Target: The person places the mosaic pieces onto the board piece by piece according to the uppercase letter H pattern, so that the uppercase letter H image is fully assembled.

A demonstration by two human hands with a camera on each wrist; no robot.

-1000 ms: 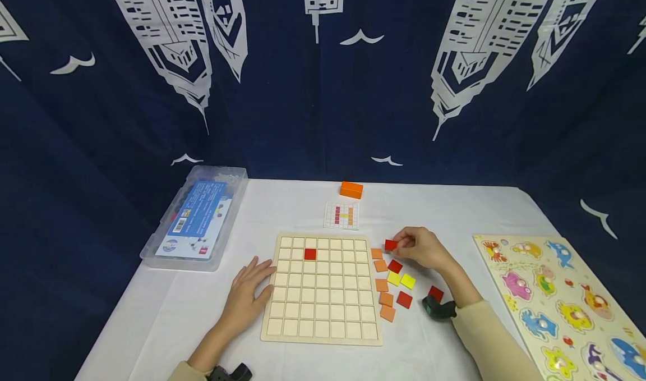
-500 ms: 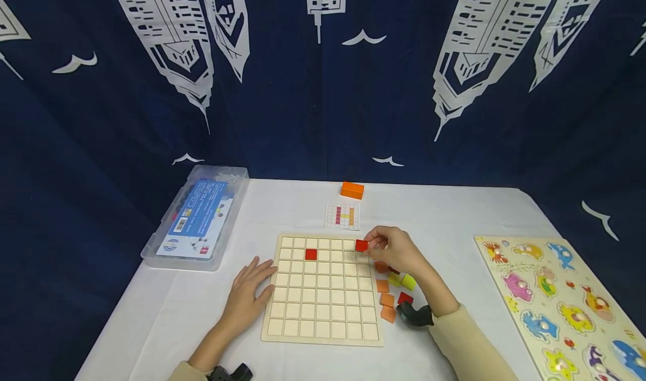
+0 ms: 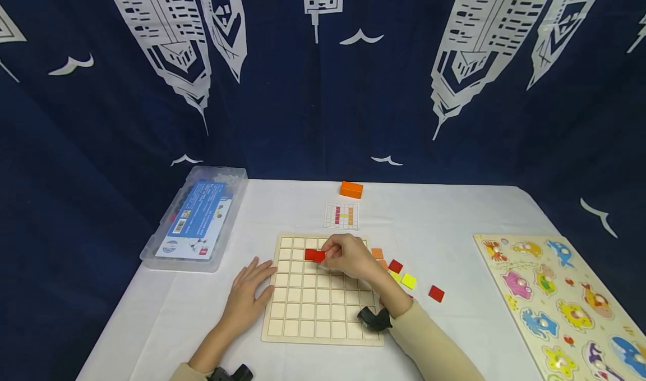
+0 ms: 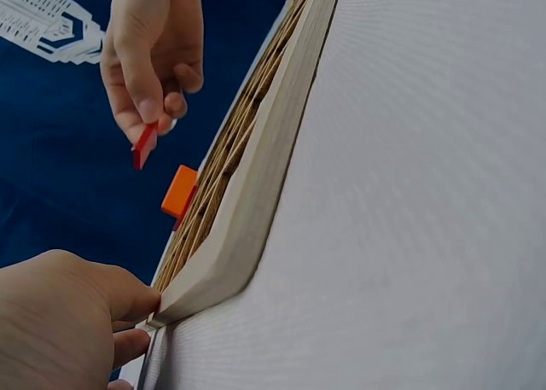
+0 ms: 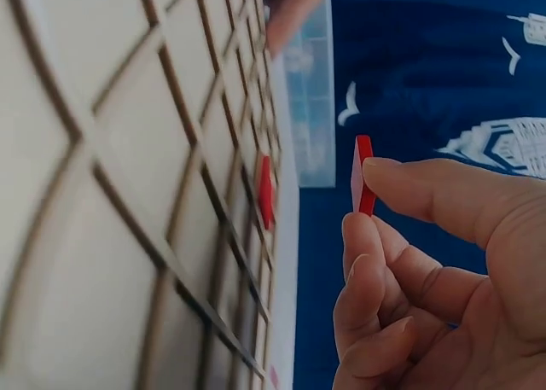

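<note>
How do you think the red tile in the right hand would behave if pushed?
The red tile looks stiff, its edges straight in the right hand. Being thin and small, it is probably light. Its flat, square shape suggests sliding rather than rolling.

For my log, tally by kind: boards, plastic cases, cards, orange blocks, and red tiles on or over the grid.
Boards: 2 (grid board, animal puzzle)
Plastic case: 1
Card: 1
Orange block: 1
Red tiles: 2 (one on grid board, one in right hand)
Total: 7
</note>
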